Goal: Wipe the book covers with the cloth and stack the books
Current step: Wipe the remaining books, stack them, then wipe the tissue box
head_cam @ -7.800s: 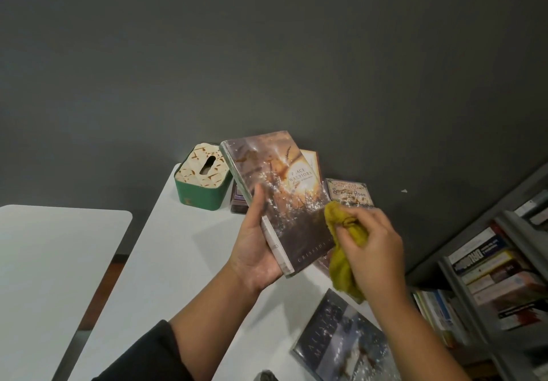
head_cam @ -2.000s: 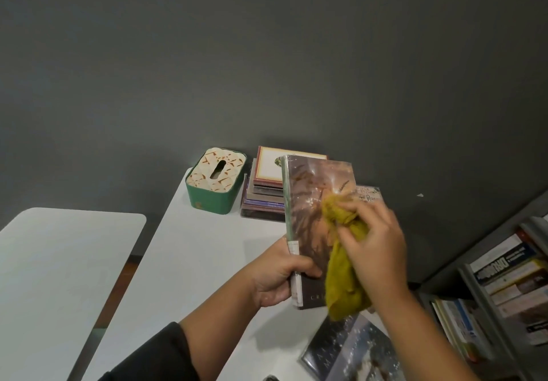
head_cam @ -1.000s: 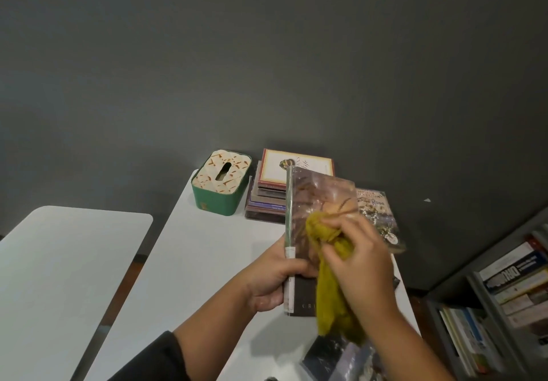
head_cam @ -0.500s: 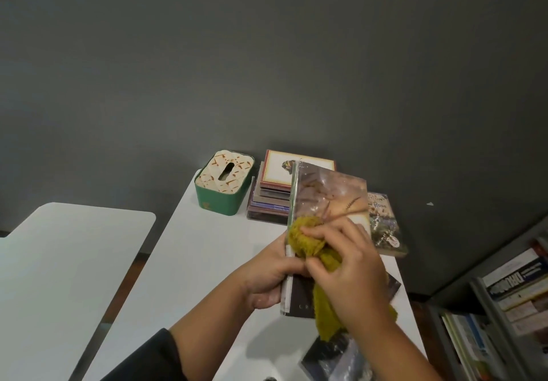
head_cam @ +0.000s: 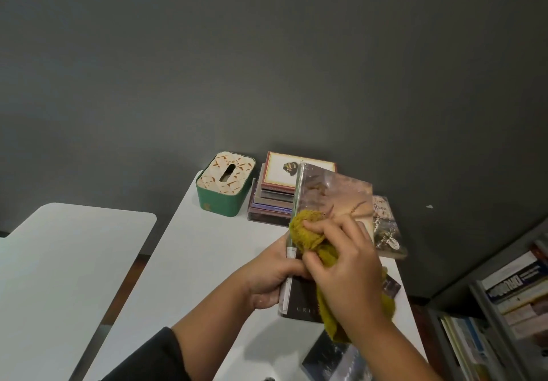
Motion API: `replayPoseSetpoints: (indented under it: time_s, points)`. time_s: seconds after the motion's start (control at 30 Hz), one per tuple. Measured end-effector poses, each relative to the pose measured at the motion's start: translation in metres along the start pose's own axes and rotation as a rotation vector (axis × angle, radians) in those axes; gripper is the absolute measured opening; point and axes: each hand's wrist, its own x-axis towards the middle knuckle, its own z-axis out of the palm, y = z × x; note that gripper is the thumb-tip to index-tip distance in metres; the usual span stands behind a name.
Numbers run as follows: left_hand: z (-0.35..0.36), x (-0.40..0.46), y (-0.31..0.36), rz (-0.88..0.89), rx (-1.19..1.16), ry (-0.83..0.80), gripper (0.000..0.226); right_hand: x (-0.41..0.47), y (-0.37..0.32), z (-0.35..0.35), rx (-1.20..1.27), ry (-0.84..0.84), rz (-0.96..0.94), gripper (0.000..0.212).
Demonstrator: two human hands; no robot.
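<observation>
Our left hand [head_cam: 274, 276] grips book [head_cam: 335, 202] by spine, upright; our right hand [head_cam: 344, 265] clutches yellow cloth [head_cam: 308, 232], pressing it on cover.

held book's title [head_cam: 307, 309] partly hidden by cloth [head_cam: 308, 232], dark book [head_cam: 332, 357] cut off

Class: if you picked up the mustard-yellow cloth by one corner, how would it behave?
The mustard-yellow cloth would probably hang limp: it bunches in the right hand and its loose end droops. It looks light, and its fuzzy weave likely grips, not slides.
</observation>
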Motion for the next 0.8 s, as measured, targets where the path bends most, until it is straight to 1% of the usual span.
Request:
replayPoseSetpoints:
  time_s: [0.07, 0.1, 0.2, 0.27, 0.37, 0.43, 0.47, 0.57, 0.63, 0.7, 0.8]
  points:
    - [0.002, 0.001, 0.001, -0.002, -0.002, -0.011, 0.055, 0.009, 0.008, -0.004, -0.004, 0.009, -0.010, 0.026]
    - [0.002, 0.001, 0.000, -0.005, -0.002, -0.016, 0.055, 0.018, 0.017, -0.006, -0.017, 0.040, 0.019, 0.027]
    - [0.003, 0.000, -0.003, -0.032, 0.028, -0.022, 0.055, 0.045, 0.054, -0.016, -0.045, 0.137, 0.175, 0.020]
    - [0.004, -0.002, -0.007, -0.051, 0.029, -0.036, 0.054, 0.053, 0.070, -0.021, -0.030, 0.152, 0.268, 0.013]
    - [0.006, -0.002, -0.008, -0.063, 0.058, -0.068, 0.054, 0.044, 0.070, -0.023, 0.034, 0.183, 0.357, 0.009]
    - [0.006, 0.000, -0.006, -0.059, 0.061, -0.059, 0.056, 0.030, 0.054, -0.021, 0.058, 0.223, 0.287, 0.014]
    - [0.006, 0.002, -0.005, -0.053, 0.052, -0.045, 0.059, 0.022, 0.043, -0.018, 0.058, 0.200, 0.232, 0.018]
    - [0.005, 0.005, -0.005, -0.046, 0.031, -0.021, 0.066, -0.002, 0.014, -0.005, 0.021, 0.046, 0.065, 0.025]
    - [0.004, 0.004, -0.006, -0.045, 0.023, -0.026, 0.067, -0.001, 0.007, -0.003, -0.014, 0.008, -0.035, 0.029]
    - [0.002, 0.004, -0.006, -0.050, 0.027, -0.036, 0.068, 0.016, 0.018, -0.005, -0.016, 0.055, -0.010, 0.030]
    - [0.001, -0.001, -0.006, -0.080, 0.075, -0.047, 0.068, 0.044, 0.047, -0.011, -0.025, 0.186, 0.159, 0.028]
